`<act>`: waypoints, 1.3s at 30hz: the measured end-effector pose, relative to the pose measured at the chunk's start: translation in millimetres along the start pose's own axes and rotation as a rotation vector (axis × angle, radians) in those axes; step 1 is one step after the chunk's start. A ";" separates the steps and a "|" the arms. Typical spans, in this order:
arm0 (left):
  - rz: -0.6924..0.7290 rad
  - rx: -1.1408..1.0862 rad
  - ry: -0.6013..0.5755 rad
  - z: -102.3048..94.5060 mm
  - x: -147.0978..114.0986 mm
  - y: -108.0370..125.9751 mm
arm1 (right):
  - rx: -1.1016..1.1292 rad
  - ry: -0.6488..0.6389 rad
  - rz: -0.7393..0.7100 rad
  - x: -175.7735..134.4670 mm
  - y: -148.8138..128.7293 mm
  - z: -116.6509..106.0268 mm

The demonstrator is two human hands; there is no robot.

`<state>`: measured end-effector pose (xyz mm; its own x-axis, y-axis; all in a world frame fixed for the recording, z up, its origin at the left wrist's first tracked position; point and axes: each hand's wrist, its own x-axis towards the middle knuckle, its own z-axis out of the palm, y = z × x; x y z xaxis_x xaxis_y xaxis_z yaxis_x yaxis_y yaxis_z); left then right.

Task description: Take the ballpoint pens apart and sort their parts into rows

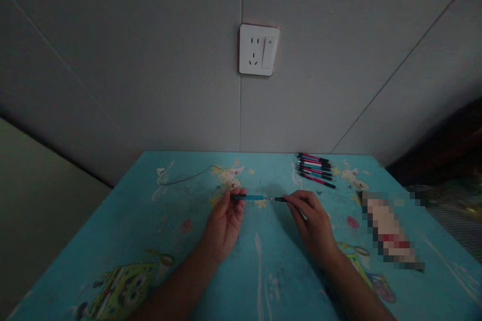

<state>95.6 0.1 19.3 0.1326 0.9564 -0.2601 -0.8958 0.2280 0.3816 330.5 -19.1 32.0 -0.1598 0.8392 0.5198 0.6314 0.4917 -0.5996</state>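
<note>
So a blue pen barrel (pixel 256 197) with a black grip-like end is being held by the left hand (pixel 226 223), fingers closed round the black part, roughly at the middle of the surface (pixel 233 286). A small black piece (pixel 280 199) is pinched between the right hand's (pixel 311 215) thumb and fingers, pretty much in line with the barrel. Between the two, a slim pale bit (pixel 268 198) can be seen at the barrel's end; whether it's joined to the black piece can't really be told, too tiny. What's inside the barrel can't be made out either.

Farther back on the right, a bunch of pens (pixel 315 166) in black with red or blue has been laid side by side, near the wall (pixel 169 85). Over at the right side a long thing (pixel 393 233) is lying, but it's been pixelated, so no clue what it is. Cartoon figures (pixel 128 286) are printed on the surface, partly covered by the forearms. A white socket plate (pixel 259 50) is fixed to the wall above. Nothing's blocking the gap between the hands.
</note>
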 end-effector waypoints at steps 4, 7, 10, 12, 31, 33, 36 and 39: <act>-0.003 0.031 0.000 -0.1 -1.6 -2.0 | 0.021 -0.016 -0.016 -1.5 -0.7 2.6; -0.018 0.067 -0.005 1.4 -3.4 -4.2 | 0.042 -0.029 -0.029 -2.4 -4.2 6.2; -0.034 0.101 0.000 3.5 -5.2 -6.0 | 0.074 -0.047 -0.022 -3.0 -8.4 10.0; -0.037 0.124 -0.004 4.6 -5.8 -6.5 | 0.110 -0.049 -0.015 -3.4 -10.8 11.7; 0.270 0.545 -0.236 5.7 -12.2 -11.4 | 0.380 -0.060 0.565 -8.7 -27.7 25.0; 0.272 0.555 -0.207 5.9 -12.1 -11.6 | 0.337 -0.043 0.528 -9.4 -26.6 25.3; 0.292 0.578 -0.135 4.0 -8.8 -10.7 | 0.329 -0.062 0.440 -9.5 -27.6 25.5; 0.297 0.555 -0.133 2.4 -5.4 -9.3 | 0.342 -0.098 0.378 -9.4 -31.1 25.5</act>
<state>104.2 -6.8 19.3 -0.0038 0.9997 0.0260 -0.5544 -0.0237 0.8319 293.0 -36.3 30.2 -0.0494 0.9827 0.1785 0.3773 0.1838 -0.9076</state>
